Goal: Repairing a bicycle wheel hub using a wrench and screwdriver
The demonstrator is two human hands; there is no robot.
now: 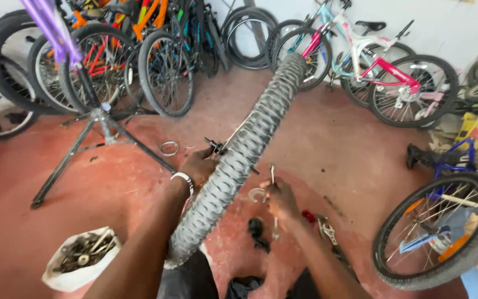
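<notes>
The wheel point(239, 160) stands on edge between the knees so both sides can be reached: the left hand point(197, 166) grips its hub to steady it, and the right hand point(280, 199) holds a spanner point(273, 173) close beside the tyre.

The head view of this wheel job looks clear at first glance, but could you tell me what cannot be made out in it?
- Wheel hub: hidden behind the knobby tyre and the left hand.
- Thin metal tool in the right hand: too small to name.
- White bag contents: small dark metal parts, kinds unclear.
- Purple frame on the repair stand: cut off by the top edge.
</notes>
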